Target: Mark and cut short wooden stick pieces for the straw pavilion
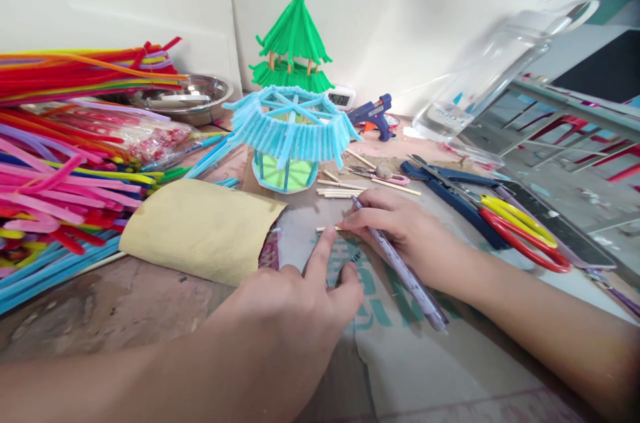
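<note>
While the left hand (295, 306), index and thumb spread, touched a short stick (321, 230) toward the cardboard's (430, 370) far edge, the right hand (405, 226) gripped a pen (403, 270); its pinch on stick: cannot tell | seemed light, stiff, snappable; best held by ends | room lay toward near edge

My left hand (300, 300): bare. My right hand (403, 226): bare. Left forearm (165, 360), right forearm (540, 320): likewise bare, as far as visible.
</note>
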`<state>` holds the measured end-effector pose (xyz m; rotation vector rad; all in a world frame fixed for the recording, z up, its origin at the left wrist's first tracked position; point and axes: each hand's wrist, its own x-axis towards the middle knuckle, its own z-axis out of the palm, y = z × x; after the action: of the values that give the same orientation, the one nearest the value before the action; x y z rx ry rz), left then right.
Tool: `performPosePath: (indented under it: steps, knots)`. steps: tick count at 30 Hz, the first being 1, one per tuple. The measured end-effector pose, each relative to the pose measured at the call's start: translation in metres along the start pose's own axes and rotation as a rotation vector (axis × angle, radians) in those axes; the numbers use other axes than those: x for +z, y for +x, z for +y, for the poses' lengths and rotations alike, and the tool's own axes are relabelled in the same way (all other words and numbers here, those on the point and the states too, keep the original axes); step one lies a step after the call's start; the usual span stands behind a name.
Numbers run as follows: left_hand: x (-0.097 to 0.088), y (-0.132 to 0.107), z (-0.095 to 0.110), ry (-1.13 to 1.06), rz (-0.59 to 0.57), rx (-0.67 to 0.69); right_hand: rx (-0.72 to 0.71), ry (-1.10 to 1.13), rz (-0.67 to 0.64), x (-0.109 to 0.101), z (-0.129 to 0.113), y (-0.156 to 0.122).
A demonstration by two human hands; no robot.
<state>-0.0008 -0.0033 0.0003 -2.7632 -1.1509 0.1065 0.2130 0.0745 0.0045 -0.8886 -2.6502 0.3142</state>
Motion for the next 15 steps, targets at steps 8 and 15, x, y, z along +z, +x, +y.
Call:
performPosePath:
  steps: [8,15]
  knots:
    - [0.0037,-0.0017,-0.0023,0.006,0.06,0.024,0.011,0.001,-0.017,-0.0014,0.0017,-0.0014]
    - [0.0024,-0.0002,-0.0036,0.02,0.061,0.025,0.01,0.0,0.084,0.0044,0.003,-0.0042]
